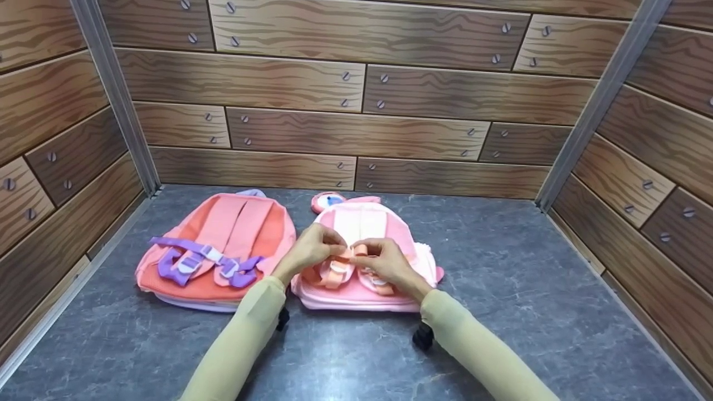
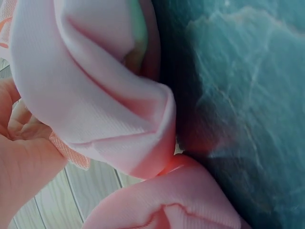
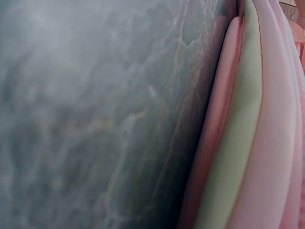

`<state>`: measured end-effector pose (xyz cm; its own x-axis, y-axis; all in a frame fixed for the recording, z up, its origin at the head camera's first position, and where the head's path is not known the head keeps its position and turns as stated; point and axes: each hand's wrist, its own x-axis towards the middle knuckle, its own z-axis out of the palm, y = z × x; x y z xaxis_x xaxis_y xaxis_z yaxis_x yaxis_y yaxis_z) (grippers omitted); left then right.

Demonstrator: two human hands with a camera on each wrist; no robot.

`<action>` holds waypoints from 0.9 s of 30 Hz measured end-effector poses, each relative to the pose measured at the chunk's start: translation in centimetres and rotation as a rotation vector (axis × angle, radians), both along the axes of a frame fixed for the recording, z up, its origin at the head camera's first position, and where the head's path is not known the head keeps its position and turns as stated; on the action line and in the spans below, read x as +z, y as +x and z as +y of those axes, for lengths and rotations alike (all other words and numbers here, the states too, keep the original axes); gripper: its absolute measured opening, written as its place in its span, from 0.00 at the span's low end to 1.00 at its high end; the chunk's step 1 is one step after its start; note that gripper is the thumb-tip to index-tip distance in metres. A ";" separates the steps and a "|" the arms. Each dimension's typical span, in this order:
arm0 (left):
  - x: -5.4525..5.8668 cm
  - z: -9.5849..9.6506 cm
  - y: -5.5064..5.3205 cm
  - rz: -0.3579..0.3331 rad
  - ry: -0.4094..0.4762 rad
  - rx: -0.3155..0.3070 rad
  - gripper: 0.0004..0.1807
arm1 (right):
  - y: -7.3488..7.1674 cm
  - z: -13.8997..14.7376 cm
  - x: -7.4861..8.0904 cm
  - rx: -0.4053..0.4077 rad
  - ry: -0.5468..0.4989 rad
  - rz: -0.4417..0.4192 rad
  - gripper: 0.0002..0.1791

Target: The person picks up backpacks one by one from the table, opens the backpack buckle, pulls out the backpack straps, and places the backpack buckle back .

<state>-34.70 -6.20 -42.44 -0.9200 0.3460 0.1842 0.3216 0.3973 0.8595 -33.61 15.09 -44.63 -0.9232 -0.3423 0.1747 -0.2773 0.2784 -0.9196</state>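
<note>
A light pink backpack [image 1: 362,303] lies on the dark table with its back panel and straps facing up. Above its lower half, both hands meet at the orange webbing straps [image 1: 334,274]. My left hand [image 1: 315,245] pinches an orange strap end between thumb and fingers. From the other side, my right hand [image 1: 387,262] pinches the orange webbing beside it, fingertips close to the left ones. White buckles sit on the straps below. In the left wrist view, the orange webbing [image 2: 71,151] shows by the left hand [image 2: 24,152]; the right wrist view shows only the backpack's side [image 3: 267,124].
To the left lies a coral backpack [image 1: 217,245] with its purple straps [image 1: 209,256] joined across the back by white buckles. A round eye-like piece [image 1: 328,200] sticks out at the pink backpack's top. Wood-patterned walls [image 1: 356,89] enclose the grey marbled table [image 1: 512,289].
</note>
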 end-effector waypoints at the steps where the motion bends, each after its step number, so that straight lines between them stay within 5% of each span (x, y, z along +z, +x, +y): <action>1: 0.0 0.0 0.0 -0.001 0.007 -0.006 0.04 | 0.0 0.0 0.0 -0.001 0.003 0.003 0.11; 27: -0.1 0.1 -0.2 -0.032 0.038 -0.058 0.05 | -0.2 0.0 0.0 -0.005 0.046 0.039 0.13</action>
